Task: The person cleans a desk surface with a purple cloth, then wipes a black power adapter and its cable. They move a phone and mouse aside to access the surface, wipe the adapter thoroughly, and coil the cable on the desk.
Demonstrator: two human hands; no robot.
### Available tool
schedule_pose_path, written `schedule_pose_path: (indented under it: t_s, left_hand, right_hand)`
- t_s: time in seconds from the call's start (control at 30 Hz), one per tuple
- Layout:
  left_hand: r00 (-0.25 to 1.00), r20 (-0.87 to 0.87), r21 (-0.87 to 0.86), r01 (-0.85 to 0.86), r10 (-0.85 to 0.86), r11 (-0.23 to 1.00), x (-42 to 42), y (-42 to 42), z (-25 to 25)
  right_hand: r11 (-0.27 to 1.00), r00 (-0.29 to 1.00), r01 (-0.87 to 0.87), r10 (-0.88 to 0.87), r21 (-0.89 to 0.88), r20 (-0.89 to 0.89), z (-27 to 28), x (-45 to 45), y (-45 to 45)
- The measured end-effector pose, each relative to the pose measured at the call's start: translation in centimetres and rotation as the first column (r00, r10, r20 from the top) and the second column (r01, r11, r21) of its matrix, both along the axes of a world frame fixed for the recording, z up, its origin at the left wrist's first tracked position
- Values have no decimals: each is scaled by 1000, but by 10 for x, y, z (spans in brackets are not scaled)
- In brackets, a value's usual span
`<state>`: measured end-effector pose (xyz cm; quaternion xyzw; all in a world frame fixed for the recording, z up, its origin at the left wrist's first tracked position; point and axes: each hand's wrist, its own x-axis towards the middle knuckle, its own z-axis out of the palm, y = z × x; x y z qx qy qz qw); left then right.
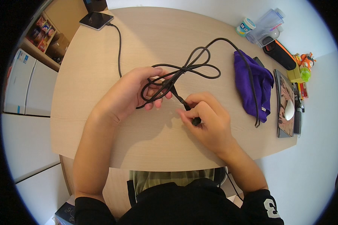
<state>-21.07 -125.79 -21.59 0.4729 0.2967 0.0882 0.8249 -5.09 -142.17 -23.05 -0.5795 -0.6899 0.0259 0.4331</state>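
A thin black cable (183, 69) is gathered into a looped bundle above the table, its loops crossing at a pinched middle. My left hand (146, 87) holds the lower loops between thumb and fingers, palm turned towards the bundle. From the bundle a thicker black end piece (180, 99) slants down to the right. My right hand (207, 118) pinches this piece; its dark tip shows below the thumb, and whether it is a plug or a strap I cannot tell. One length of cable arcs right over a purple cloth pouch (245, 90), and another runs to a dark-screened device (96, 20).
A laptop-like flat item (284, 107) with a white computer mouse (289, 110) on it lies at the right edge. Along the wall stand a clear plastic bottle (266, 26), a small tub (245, 27), a black case (279, 54) and plush toys (305, 63). White cabinets (28, 84) flank the left.
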Motion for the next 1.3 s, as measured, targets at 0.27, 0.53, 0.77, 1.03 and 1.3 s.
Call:
schedule_pose_path:
  t_s: [0.27,0.53,0.77,1.03,1.3]
  left_hand:
    - [997,78,-47,1,2,999,2,-2,0]
    - [996,62,-40,-65,67,997,-1,1,-5]
    - [991,121,4,-60,59,998,-1,4,-8]
    - [991,-19,290,-123,134,949,3,-3,-4]
    - [999,-34,599,13,9,801,3,-8,-16]
  right_hand:
    - [976,815,52,-164,-211,-556,-1,-12,-5]
    - [938,962,269,-249,-220,113,4,-8,-3]
    - [957,951,254,-220,-139,219,13,-9,-4]
    - [997,989,5,6,-71,147,28,-2,-11]
    - [987,964,-155,140,49,227,63,21,5]
